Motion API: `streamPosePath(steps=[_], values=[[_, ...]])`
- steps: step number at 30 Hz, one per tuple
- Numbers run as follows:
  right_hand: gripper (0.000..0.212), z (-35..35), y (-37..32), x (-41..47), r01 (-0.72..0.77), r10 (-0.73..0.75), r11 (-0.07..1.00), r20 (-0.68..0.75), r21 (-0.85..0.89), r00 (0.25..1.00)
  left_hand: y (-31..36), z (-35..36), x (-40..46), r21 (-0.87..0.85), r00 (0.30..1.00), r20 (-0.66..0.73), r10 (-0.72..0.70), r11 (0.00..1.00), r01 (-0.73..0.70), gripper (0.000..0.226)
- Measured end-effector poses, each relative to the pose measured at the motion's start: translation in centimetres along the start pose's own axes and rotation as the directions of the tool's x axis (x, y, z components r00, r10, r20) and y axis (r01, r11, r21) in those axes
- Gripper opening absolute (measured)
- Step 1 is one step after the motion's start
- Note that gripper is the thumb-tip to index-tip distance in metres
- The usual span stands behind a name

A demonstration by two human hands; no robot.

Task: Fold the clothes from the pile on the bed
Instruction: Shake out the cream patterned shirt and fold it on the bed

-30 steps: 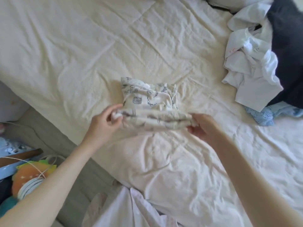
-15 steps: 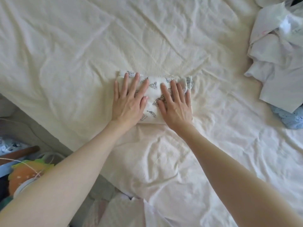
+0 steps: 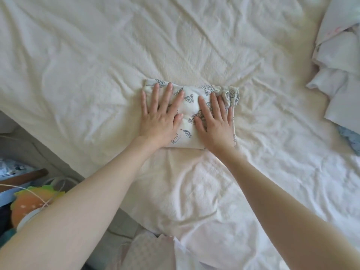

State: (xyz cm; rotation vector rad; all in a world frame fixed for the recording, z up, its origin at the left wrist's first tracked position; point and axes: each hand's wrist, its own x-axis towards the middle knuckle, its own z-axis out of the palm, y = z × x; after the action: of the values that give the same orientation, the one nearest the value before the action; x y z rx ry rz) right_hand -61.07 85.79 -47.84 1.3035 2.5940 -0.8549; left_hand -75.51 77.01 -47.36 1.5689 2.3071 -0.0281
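Both flat hands, left hand (image 3: 158, 118) and right hand (image 3: 215, 121), on folded garment (image 3: 188, 114)

printed garment (image 3: 187, 112): folded into rectangle, flat on bed (image 3: 97, 55) | clothes pile (image 3: 339, 61): right edge, unfolded

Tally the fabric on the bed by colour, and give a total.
White with blue print: 1, the folded garment under the left hand and right hand.
Plain white: 1 heap, the unfolded pile; pieces inside cannot be separated.
Light blue: 1, a patterned piece under that pile.
Total: 3.
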Motion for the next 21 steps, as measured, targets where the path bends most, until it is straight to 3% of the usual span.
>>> streamPosePath(steps=[2,3,5,6,7,9,10,11,12,15,17,21], values=[[0.044,-2.2,-0.4,-0.6,-0.076,0.079,0.948,0.004,0.309,0.997,-0.4,-1.8,-0.9,-0.157,0.995,-0.091,0.03,0.987,-0.044,0.05],[0.036,-3.6,-0.5,-0.9,-0.149,0.171,0.872,-0.006,0.467,0.985,-0.8,-2.5,-1.5,-0.255,0.985,-0.172,0.005,0.966,-0.05,0.048],[0.028,-6.3,0.2,-0.9,-0.304,0.403,0.709,-0.012,0.636,0.915,-1.7,-3.6,-2.9,-0.424,0.95,-0.264,-0.17,0.905,0.044,0.05],[0.033,-7.4,0.9,-0.6,-0.4,0.509,0.63,0.036,0.666,0.86,-2.2,-3.7,-3.4,-0.526,0.925,-0.225,-0.307,0.837,0.15,0.052],[0.043,-8.2,1.7,-0.2,-0.507,0.582,0.541,0.137,0.671,0.802,-2.8,-3.7,-3.4,-0.633,0.889,-0.122,-0.442,0.724,0.274,0.054],[0.059,-9.2,3.0,0.8,-0.693,0.605,0.392,0.397,0.605,0.69,-3.9,-3.6,-2.5,-0.802,0.771,0.236,-0.592,0.329,0.498,0.055],[0.059,-9.4,3.3,1.3,-0.741,0.576,0.369,0.487,0.561,0.656,-4.4,-3.5,-1.9,-0.838,0.73,0.379,-0.568,0.124,0.531,0.052],[0.056,-9.3,3.4,1.7,-0.763,0.545,0.364,0.541,0.535,0.64,-4.8,-3.3,-1.6,-0.848,0.72,0.451,-0.527,-0.001,0.53,0.047],[0.054,-9.2,3.5,1.9,-0.768,0.519,0.358,0.57,0.532,0.637,-5.1,-3.2,-1.3,-0.852,0.728,0.482,-0.487,-0.064,0.52,0.04],[0.047,-8.4,3.6,2.5,-0.757,0.489,0.328,0.584,0.565,0.648,-5.4,-3.3,-1.0,-0.819,0.762,0.572,-0.303,-0.159,0.551,0.018],[0.036,-8.1,3.3,2.3,-0.763,0.506,0.308,0.581,0.568,0.637,-5.4,-3.6,-0.9,-0.778,0.751,0.628,-0.205,-0.142,0.612,0.013],[0.018,-8.1,2.5,1.5,-0.761,0.535,0.278,0.563,0.586,0.629,-4.5,-3.9,-1.1,-0.803,0.764,0.589,-0.265,-0.088,0.589,0.021]])
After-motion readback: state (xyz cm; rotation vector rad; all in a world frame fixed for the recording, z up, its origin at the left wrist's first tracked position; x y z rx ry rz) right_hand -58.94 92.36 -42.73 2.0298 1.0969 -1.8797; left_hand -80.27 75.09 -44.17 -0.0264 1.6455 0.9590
